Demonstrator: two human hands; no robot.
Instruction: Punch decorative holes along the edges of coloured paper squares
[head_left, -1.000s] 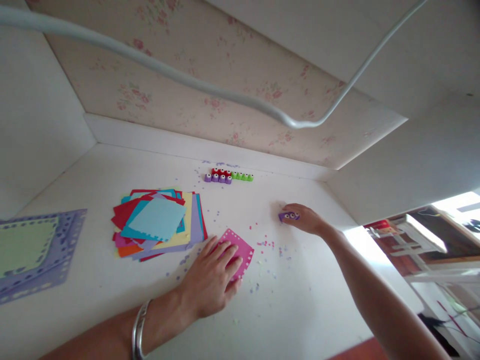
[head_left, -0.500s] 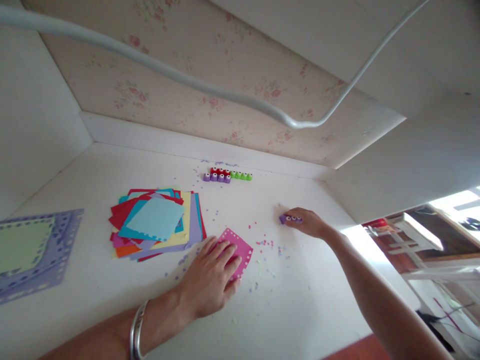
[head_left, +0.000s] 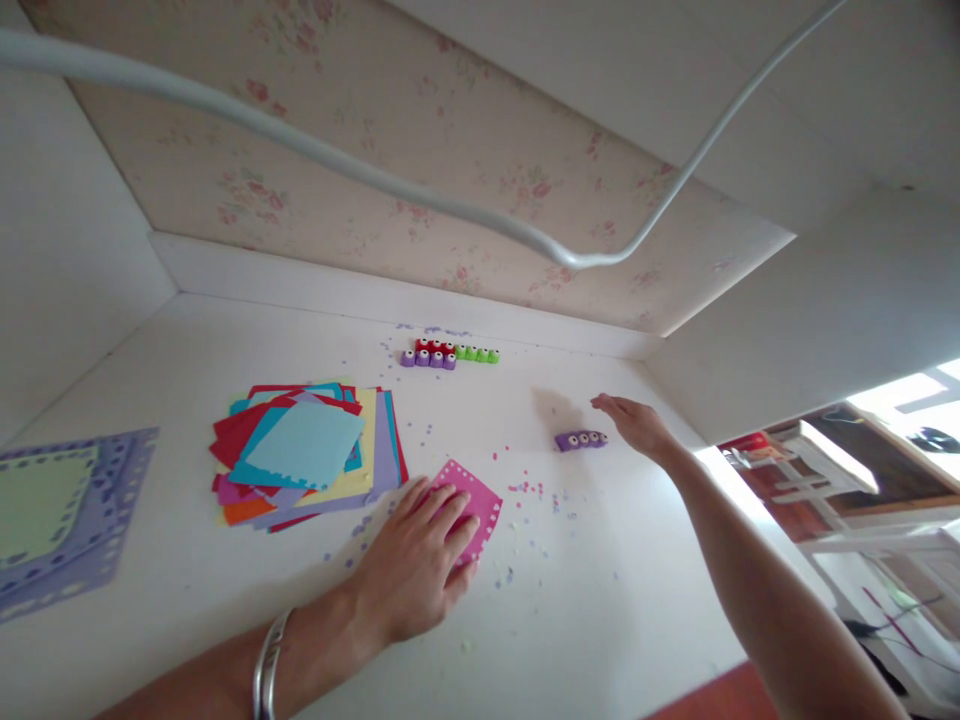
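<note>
My left hand [head_left: 420, 560] lies flat with fingers spread on a pink sheet of paper [head_left: 480, 515], whose visible edges are punched with small holes. My right hand [head_left: 630, 422] is raised just behind and above a purple craft punch set [head_left: 583, 440] with several white-topped round buttons in a row. The hand does not touch it, and its fingers are stretched out with nothing in them. Small pink paper dots [head_left: 529, 488] and pale scraps lie between the pink sheet and the purple punches.
A pile of coloured paper [head_left: 304, 445] lies left of my left hand. Punched purple and pale green sheets [head_left: 52, 500] are at the far left. Red, purple and green punches [head_left: 439, 352] stand near the back wall. A white cable [head_left: 450, 210] crosses above.
My right hand has let go of the purple punch set and lifted up and away from it. The punch set stays on the table. My left hand still rests on the pink sheet.
</note>
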